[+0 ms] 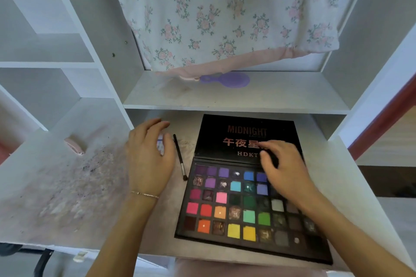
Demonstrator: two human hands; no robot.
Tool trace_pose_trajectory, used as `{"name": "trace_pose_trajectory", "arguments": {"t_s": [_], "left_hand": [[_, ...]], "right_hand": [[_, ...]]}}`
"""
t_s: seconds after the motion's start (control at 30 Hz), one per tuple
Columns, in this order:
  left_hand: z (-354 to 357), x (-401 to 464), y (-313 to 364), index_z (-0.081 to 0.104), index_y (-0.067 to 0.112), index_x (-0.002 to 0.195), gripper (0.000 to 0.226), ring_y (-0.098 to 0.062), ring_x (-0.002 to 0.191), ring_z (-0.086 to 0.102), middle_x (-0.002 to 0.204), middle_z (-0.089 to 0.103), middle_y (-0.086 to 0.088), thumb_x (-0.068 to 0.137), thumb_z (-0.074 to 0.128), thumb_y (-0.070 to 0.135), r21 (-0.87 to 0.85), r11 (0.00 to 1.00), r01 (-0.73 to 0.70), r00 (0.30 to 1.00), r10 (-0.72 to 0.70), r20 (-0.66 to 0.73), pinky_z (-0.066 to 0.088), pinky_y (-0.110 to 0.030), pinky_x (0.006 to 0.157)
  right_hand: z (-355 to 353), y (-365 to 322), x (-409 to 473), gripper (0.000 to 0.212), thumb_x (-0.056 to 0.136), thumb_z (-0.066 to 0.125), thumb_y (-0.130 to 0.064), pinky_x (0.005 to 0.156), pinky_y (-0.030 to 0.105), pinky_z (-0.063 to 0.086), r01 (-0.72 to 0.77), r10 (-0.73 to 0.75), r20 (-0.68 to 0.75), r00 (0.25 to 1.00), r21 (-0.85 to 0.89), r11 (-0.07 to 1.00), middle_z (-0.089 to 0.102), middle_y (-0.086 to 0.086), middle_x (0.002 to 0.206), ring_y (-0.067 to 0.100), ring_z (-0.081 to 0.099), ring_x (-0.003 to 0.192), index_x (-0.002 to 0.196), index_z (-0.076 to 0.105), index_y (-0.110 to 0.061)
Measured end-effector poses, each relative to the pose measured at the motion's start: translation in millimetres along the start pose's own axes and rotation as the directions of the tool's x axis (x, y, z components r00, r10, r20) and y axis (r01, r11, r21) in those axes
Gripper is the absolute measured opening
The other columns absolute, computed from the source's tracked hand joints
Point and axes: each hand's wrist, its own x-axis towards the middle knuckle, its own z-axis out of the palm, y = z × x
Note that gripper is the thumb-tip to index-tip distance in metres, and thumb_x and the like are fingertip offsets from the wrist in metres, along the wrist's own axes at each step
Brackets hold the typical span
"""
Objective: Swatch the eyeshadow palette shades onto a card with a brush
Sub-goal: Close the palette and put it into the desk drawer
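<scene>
Lying nearest on the pale dusty desk [67, 186], the open black eyeshadow palette of many coloured square pans [234, 204] has its printed lid [238, 137] laid flat behind; the right hand [283, 168] hovers over the hinge, fingers loosely spread, holding nothing; the left hand [149, 155] arches over a small white patterned card [161, 145], though whether it grips it I cannot tell; between them lies the thin black brush [180, 157], untouched. Best to flatten the card first, then lift the brush by mid-handle; farther back, a lilac hairbrush [227, 79] sits on the shelf.
</scene>
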Motion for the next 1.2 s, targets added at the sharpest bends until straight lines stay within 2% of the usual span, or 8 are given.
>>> {"name": "trace_pose_trajectory", "arguments": {"t_s": [0.13, 0.33, 0.5, 0.6, 0.77, 0.87, 1.0, 1.2], "left_hand": [[23, -14, 28, 0.053, 0.010, 0.122, 0.033, -0.018, 0.119, 0.046, 0.126, 0.053, -0.006, 0.089, 0.052, 0.015, -0.155, 0.987, 0.045, 0.961, -0.001, 0.277, 0.030, -0.024, 0.099], [60, -27, 27, 0.020, 0.011, 0.143, 0.063, -0.018, 0.140, 0.012, 0.152, 0.017, -0.008, 0.092, 0.043, 0.039, 0.046, 0.992, 0.121, 0.787, -0.124, 0.604, 0.012, -0.027, 0.111], [63, -32, 27, 0.020, 0.012, 0.144, 0.069, -0.020, 0.140, 0.010, 0.153, 0.014, -0.009, 0.090, 0.045, 0.045, 0.094, 0.985, 0.143, 0.776, -0.170, 0.607, 0.012, -0.029, 0.112], [62, -31, 29, 0.020, 0.013, 0.144, 0.070, -0.020, 0.140, 0.011, 0.153, 0.013, -0.008, 0.088, 0.048, 0.045, 0.065, 0.983, 0.171, 0.785, -0.176, 0.594, 0.013, -0.029, 0.111], [59, -27, 25, 0.035, 0.012, 0.137, 0.059, -0.023, 0.132, 0.030, 0.144, 0.035, -0.008, 0.086, 0.055, 0.036, -0.041, 0.976, 0.214, 0.849, -0.165, 0.502, 0.025, -0.037, 0.110], [58, -26, 23, 0.031, 0.011, 0.139, 0.063, -0.022, 0.130, 0.035, 0.143, 0.037, -0.008, 0.086, 0.058, 0.030, -0.090, 0.952, 0.292, 0.853, -0.217, 0.475, 0.030, -0.035, 0.107], [61, -18, 19, 0.033, 0.009, 0.138, 0.060, -0.021, 0.120, 0.046, 0.135, 0.046, -0.010, 0.086, 0.058, 0.026, -0.071, 0.953, 0.295, 0.864, -0.234, 0.445, 0.034, -0.027, 0.094], [57, 0, 15, 0.050, 0.014, 0.125, 0.043, -0.023, 0.095, 0.057, 0.111, 0.058, -0.010, 0.086, 0.058, 0.031, -0.100, 0.953, 0.287, 0.888, -0.225, 0.401, 0.047, -0.042, 0.089]], "right_hand": [[-16, 29, 3, 0.037, 0.090, 0.051, -0.021, 0.109, 0.040, 0.024, -0.172, 0.181, 0.054, 0.982, -0.131, 0.976, 0.048, 0.010, 0.135, 0.028, 0.034, 0.129, 0.126, 0.053, -0.013], [-23, 35, 7, 0.041, 0.092, 0.048, -0.019, 0.107, 0.031, 0.029, -0.335, 0.329, 0.067, 0.942, 0.245, 0.910, 0.044, 0.003, 0.139, 0.020, 0.038, 0.129, 0.133, 0.044, -0.018], [-30, 36, 19, 0.040, 0.091, 0.051, -0.012, 0.089, 0.025, 0.042, -0.479, 0.562, 0.096, 0.821, 0.652, 0.588, 0.052, 0.006, 0.127, 0.014, 0.052, 0.105, 0.130, 0.046, -0.008], [-36, 45, 22, 0.047, 0.090, 0.053, -0.011, 0.102, 0.034, 0.039, -0.529, 0.638, 0.169, 0.751, 0.732, 0.429, 0.048, 0.013, 0.134, 0.023, 0.049, 0.118, 0.134, 0.039, -0.003], [-41, 54, 20, 0.043, 0.085, 0.062, -0.021, 0.080, 0.030, 0.049, -0.593, 0.596, 0.171, 0.784, 0.489, 0.640, 0.061, 0.007, 0.110, 0.019, 0.060, 0.093, 0.125, 0.048, -0.009], [-43, 59, 16, 0.028, 0.082, 0.065, -0.028, 0.082, 0.040, 0.051, -0.585, 0.552, 0.195, 0.811, 0.271, 0.764, 0.062, 0.004, 0.099, 0.024, 0.062, 0.089, 0.103, 0.053, -0.015], [-52, 60, 8, 0.022, 0.082, 0.066, -0.029, 0.062, 0.022, 0.046, -0.533, 0.472, 0.247, 0.846, 0.355, 0.768, 0.060, -0.007, 0.088, 0.007, 0.058, 0.078, 0.097, 0.051, -0.022], [-60, 55, 3, 0.023, 0.083, 0.062, -0.028, 0.064, 0.016, 0.042, -0.392, 0.341, 0.194, 0.920, 0.440, 0.808, 0.058, -0.015, 0.093, 0.003, 0.056, 0.085, 0.102, 0.049, -0.027]]}}
